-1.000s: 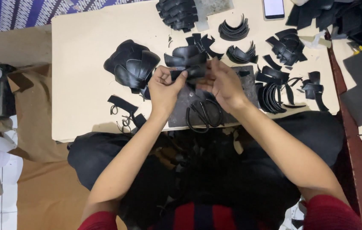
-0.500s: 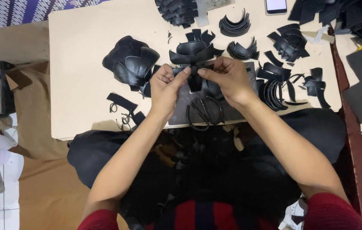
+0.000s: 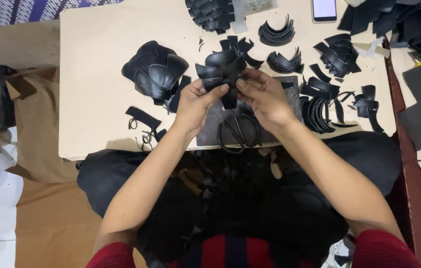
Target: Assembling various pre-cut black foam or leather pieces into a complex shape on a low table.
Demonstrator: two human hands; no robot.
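Note:
Both hands meet over the near middle of a low cream board (image 3: 101,114). My left hand (image 3: 196,101) and my right hand (image 3: 262,97) pinch a fanned bundle of black leather pieces (image 3: 220,69) from either side, with one strip hanging down between the fingers. Below the hands a dark grey mat (image 3: 210,129) lies on the board, and black-handled scissors (image 3: 239,134) rest on it, partly under my right wrist.
A mound of black leather pieces (image 3: 155,71) lies left of the hands. Stacks of curved black pieces (image 3: 319,106) sit to the right, more (image 3: 276,33) farther back. A phone (image 3: 324,10) lies at the far edge. Loose black straps (image 3: 143,124) lie near the front left.
The bundle has been lifted slightly and fanned wider between my hands; the fingers have shifted along its lower edge. The view has drifted a little.

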